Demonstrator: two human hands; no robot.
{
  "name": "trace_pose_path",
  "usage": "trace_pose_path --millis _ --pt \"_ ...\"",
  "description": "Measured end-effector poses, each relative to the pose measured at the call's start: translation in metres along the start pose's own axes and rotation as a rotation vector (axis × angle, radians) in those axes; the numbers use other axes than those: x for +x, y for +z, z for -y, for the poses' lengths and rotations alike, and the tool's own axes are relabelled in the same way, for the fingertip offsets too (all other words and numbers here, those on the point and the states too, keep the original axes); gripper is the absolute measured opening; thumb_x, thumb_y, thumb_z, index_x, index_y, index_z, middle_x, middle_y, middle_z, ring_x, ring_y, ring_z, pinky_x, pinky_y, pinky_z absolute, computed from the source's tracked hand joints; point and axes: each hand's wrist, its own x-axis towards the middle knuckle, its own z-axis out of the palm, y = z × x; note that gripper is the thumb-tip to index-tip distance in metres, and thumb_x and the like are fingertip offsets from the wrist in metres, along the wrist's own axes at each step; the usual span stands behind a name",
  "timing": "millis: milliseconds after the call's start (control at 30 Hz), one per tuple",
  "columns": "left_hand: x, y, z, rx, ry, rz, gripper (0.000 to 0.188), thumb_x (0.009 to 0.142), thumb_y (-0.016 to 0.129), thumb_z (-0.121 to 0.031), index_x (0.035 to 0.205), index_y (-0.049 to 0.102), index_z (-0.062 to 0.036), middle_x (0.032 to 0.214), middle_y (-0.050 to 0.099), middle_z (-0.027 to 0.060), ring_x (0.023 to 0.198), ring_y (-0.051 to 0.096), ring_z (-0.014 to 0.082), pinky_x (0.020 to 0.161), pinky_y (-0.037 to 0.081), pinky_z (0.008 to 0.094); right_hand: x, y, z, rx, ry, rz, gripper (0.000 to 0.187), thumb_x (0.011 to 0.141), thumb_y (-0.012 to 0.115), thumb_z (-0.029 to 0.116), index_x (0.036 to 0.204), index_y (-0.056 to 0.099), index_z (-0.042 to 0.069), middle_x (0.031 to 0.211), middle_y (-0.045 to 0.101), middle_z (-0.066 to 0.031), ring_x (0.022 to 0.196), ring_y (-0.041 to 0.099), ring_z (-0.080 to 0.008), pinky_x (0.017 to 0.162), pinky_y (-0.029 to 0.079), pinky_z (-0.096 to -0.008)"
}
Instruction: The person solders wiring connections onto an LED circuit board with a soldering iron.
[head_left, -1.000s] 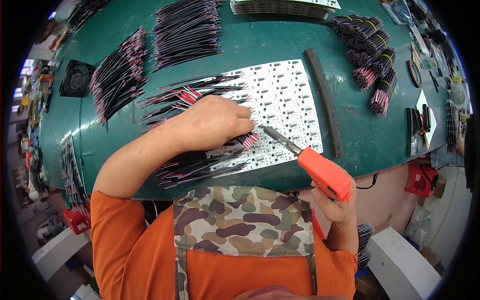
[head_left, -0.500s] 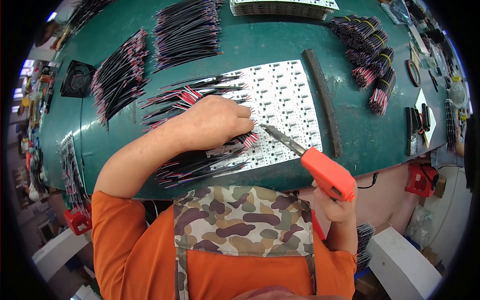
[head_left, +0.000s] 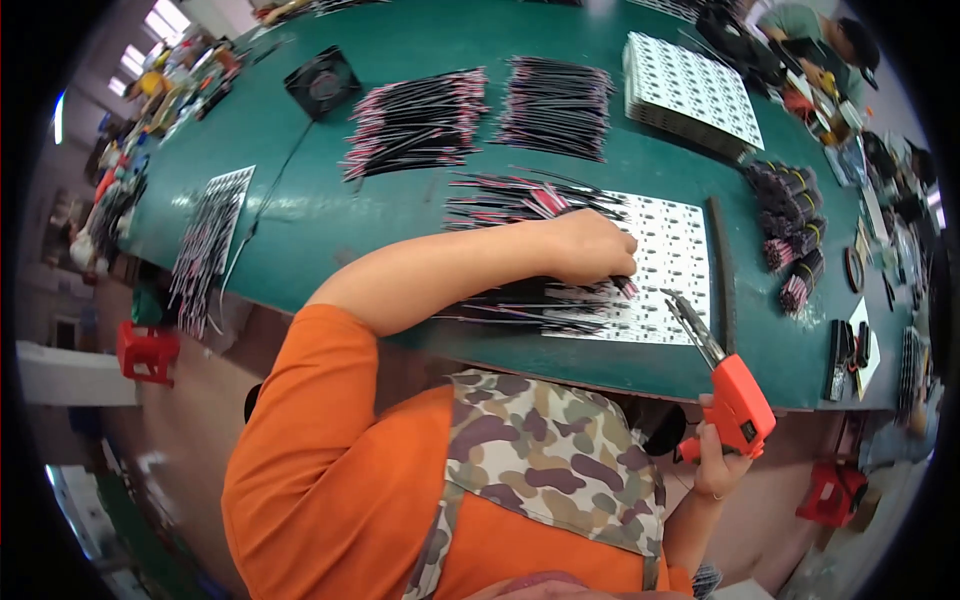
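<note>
My left hand (head_left: 590, 248) reaches over a white circuit board panel (head_left: 675, 235), its fingers closed around a bundle of wires (head_left: 548, 201). The wires are black with red and white ends, poking out at both sides of the fist. My right hand (head_left: 718, 465) grips an orange-red soldering gun (head_left: 742, 400). Its tip is over the right part of the panel, a little apart from my left fingers; whether it touches the board I cannot tell. Rows of wires (head_left: 500, 310) lie across the panel's left side, partly under my left forearm.
A dark bar (head_left: 722, 280) lies along the panel's right edge. Behind are two wire piles (head_left: 418, 120), a black fan (head_left: 322, 84) and a stack of panels (head_left: 690, 90). Tied wire bundles (head_left: 790, 205) and a tape roll (head_left: 854, 270) are at right. Another person (head_left: 810, 45) sits far right.
The whole view has swung, so the table things sit farther right in it. The soldering gun's tip is slightly farther from my left fingers. Both hands keep their hold.
</note>
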Motion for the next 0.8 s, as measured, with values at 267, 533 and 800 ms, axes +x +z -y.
trace_pose_path --millis 267,533,800 --pt "0.000 -0.001 0.003 0.035 -0.063 0.021 0.022 0.085 0.055 -0.012 0.101 0.070 -0.0107 0.105 0.064 0.0108 0.098 0.065 0.0337 0.082 0.052 0.0446 -0.022 -0.004 -0.006 -0.006 -0.040 -0.085 0.045 0.086 0.059 -0.001 0.130 0.053 -0.006 0.114 0.067 -0.0177 0.077 0.058 -0.0107 0.070 0.049 -0.0250" --pt "-0.021 -0.044 0.011 -0.291 -0.204 -0.534 0.025 0.083 0.074 -0.009 0.108 0.069 -0.0066 0.092 0.064 0.0093 0.086 0.062 0.0252 0.076 0.050 0.0359 -0.021 -0.012 -0.016 0.144 -0.028 -0.073 0.041 0.085 0.060 -0.004 0.125 0.058 -0.006 0.112 0.068 -0.0136 0.073 0.057 -0.0081 0.063 0.046 -0.0227" --pt "-0.028 -0.070 -0.010 -0.485 -0.397 -0.473 0.026 0.085 0.078 -0.012 0.104 0.063 -0.0027 0.077 0.059 0.0016 0.073 0.051 0.0106 0.067 0.045 0.0283 -0.004 -0.016 -0.023 0.117 0.007 -0.068 0.039 0.082 0.061 -0.002 0.120 0.061 -0.007 0.109 0.070 -0.0136 0.081 0.061 -0.0109 0.072 0.050 -0.0263"
